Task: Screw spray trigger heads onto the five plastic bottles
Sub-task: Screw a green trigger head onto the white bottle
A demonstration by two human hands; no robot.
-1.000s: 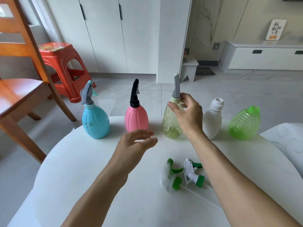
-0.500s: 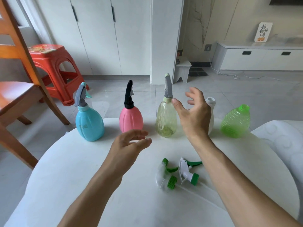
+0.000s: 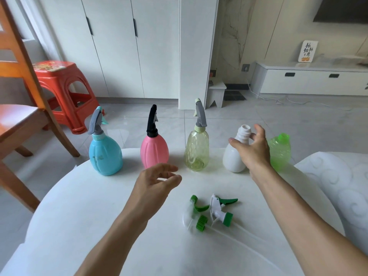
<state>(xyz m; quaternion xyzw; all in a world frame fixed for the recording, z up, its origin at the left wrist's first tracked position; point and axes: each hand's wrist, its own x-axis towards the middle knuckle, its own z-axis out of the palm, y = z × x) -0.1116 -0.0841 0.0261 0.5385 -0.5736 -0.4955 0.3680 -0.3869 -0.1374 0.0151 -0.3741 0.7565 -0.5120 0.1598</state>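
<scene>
My right hand [image 3: 253,150] curls loosely around the uncapped white plastic bottle [image 3: 234,156], right of centre; my left hand [image 3: 154,184] hovers, fingers relaxed apart.

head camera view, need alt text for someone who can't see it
A person's right hand reaches around the neck of an uncapped white bottle on a white table, while the left hand hovers open. Blue, pink and yellow bottles already wear trigger heads; a green bottle and two loose trigger heads wait.
</scene>
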